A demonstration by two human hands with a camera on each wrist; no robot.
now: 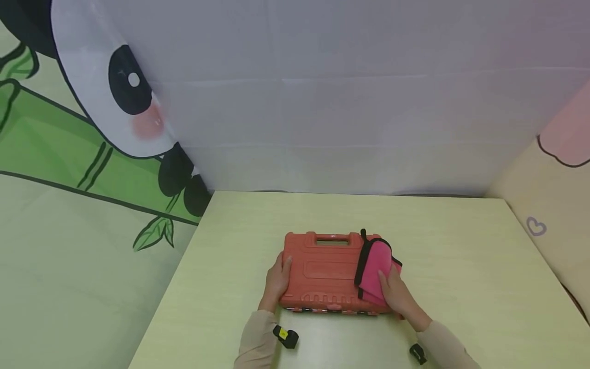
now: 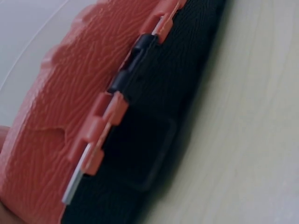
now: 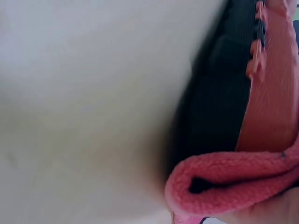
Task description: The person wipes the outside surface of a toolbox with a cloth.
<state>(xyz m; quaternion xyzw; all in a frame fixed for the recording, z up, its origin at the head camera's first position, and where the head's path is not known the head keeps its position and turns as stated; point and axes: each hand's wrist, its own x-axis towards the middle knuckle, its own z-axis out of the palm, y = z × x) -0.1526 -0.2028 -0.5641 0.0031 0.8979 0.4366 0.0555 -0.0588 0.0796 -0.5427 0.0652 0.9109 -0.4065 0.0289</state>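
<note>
One pale bench [image 1: 207, 307] carries one orange-red, molded-plastic carrying case [image 1: 318, 292] at its near middle. The left wrist view reveals a grained black lower half and metal hinge pin. One black-trimmed pink cloth [image 1: 375, 266] covers its right end, its fleecy looped fold visible at the right wrist. Two hands: left hand [image 1: 276, 279] fingers grip the case's left edge; right hand [image 1: 397, 293] fingers clasp the cloth.
</note>
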